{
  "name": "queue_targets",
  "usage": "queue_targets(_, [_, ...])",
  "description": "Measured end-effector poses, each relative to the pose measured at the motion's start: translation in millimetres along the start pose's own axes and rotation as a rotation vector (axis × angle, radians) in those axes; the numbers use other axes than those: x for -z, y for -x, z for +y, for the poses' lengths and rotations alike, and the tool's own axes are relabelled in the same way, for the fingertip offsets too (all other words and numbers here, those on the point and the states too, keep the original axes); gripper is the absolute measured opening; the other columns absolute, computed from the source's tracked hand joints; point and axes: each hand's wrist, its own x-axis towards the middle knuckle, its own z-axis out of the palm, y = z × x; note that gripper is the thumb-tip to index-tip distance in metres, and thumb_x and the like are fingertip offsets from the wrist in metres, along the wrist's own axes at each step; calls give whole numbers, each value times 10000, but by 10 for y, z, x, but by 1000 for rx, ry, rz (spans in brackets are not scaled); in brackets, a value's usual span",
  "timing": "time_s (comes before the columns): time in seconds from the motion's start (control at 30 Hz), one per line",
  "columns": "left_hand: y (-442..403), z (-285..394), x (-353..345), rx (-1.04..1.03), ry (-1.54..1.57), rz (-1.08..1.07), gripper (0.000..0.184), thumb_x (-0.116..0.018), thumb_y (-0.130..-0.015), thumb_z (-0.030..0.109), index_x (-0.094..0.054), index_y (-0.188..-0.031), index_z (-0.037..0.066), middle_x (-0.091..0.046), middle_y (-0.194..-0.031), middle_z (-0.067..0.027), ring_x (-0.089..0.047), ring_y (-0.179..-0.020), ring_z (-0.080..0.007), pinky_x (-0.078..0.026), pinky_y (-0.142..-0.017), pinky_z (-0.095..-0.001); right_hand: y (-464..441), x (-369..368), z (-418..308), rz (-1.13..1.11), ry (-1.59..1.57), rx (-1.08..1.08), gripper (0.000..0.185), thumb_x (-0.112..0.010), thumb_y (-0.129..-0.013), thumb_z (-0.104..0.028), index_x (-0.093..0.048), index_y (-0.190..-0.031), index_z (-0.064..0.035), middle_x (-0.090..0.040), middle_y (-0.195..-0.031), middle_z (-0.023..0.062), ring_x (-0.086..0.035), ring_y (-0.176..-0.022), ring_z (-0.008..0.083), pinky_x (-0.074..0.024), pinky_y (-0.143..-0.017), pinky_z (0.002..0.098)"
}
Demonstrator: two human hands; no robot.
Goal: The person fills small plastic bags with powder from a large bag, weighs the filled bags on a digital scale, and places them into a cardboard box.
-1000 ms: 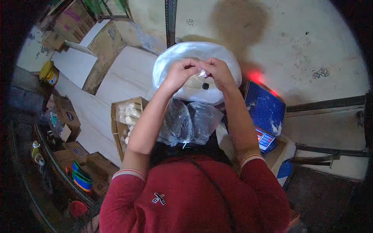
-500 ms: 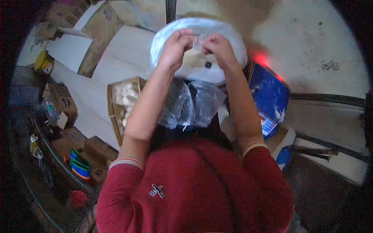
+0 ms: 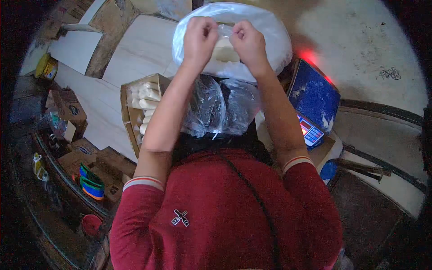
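Observation:
A small clear plastic bag (image 3: 225, 31) is stretched between my two hands, above a large round container lined with white plastic (image 3: 274, 40). My left hand (image 3: 200, 39) is closed on the bag's left edge. On its right edge, the fingers of my right hand (image 3: 248, 44) are pinched. Pale material (image 3: 226, 54) shows inside the container below the hands. More clear plastic bags (image 3: 216, 105) lie across my lap, under my forearms. The dark-capped object in the container is mostly hidden by my right hand.
Left of my lap, a cardboard box (image 3: 128, 119) holds several filled white bags (image 3: 149, 94). A digital scale (image 3: 310, 130) and a blue panel (image 3: 317, 94) are at the right. Cardboard boxes (image 3: 74, 110) and a yellow bucket (image 3: 46, 67) stand farther left.
My hands have moved apart, spreading the small bag between them. The view has tilted, so the container and hands appear higher, and the dark cap is now mostly covered.

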Motion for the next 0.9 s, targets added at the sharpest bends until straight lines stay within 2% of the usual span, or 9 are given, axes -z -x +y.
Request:
queue_targets(0.03, [12,2,6,-204,-106,-15,116,-623,-704,-3,-601,-809,38,-583,-775,-86,-584,-707,-231,-472,-638,-337,-26,5,65,34,-14,2,141,-626,-735,-90,-582,-855,-31,-608,-720,51,-563,-645,112,-468,-603,259])
queue_targets(0.1, [32,-9,27,-222,-123,-41,107,-622,-707,0,-609,-806,38,-584,-791,-93,-585,-719,-248,-476,-646,-340,-51,-11,150,52,-31,-6,137,-626,-739,-93,-583,-853,-28,-612,-733,54,-563,-648,114,-468,-609,258])
queue_targets(0.23, [134,-99,127,-196,-139,-113,99,-615,-721,7,-634,-810,46,-588,-838,-105,-588,-761,-278,-485,-674,-346,-30,-16,378,-220,-463,-21,176,-652,-747,-126,-593,-879,-26,-620,-787,68,-564,-702,106,-466,-654,248])
queue_targets(0.37, [230,-184,197,-22,-114,-124,128,-598,-745,14,-656,-848,61,-595,-877,-101,-595,-800,-266,-489,-703,-341,118,-142,776,-336,-130,-119,254,-648,-770,-206,-609,-956,-38,-643,-877,98,-607,-800,157,-472,-722,287])
queue_targets(0.43, [324,-199,200,71,-99,-142,149,-586,-760,24,-664,-881,64,-598,-896,-102,-599,-812,-259,-489,-716,-333,196,-246,908,-593,650,-155,325,-613,-784,-295,-625,-1013,-64,-651,-955,126,-623,-908,234,-470,-790,352])
queue_targets(0.57, [423,-252,146,115,-116,-147,141,-570,-776,32,-661,-880,59,-596,-894,-104,-601,-804,-251,-486,-723,-329,260,-462,1003,-693,795,-221,332,-577,-788,-315,-632,-1011,-75,-639,-1020,131,-610,-954,299,-464,-821,412])
queue_targets(0.7, [484,-288,84,189,-89,-201,184,-554,-778,-1,-650,-929,41,-594,-902,-104,-596,-819,-222,-472,-737,-284,133,-531,950,-787,918,-191,330,-584,-775,-283,-618,-1022,-67,-635,-1017,132,-613,-941,298,-475,-810,422])
queue_targets(0.83, [470,-320,124,227,-70,-199,185,-555,-775,19,-663,-921,55,-590,-887,-103,-588,-843,-249,-472,-754,-303,35,-669,1150,-905,990,-103,289,-559,-775,-232,-615,-1014,-78,-635,-1013,135,-614,-935,303,-483,-783,427])
queue_targets(0.9, [420,-337,262,236,-60,-140,190,-546,-780,11,-662,-927,48,-592,-896,-105,-587,-850,-243,-469,-761,-300,-76,-645,1172,-819,942,-111,270,-549,-773,-203,-616,-1001,-75,-637,-999,145,-617,-930,301,-483,-779,427])
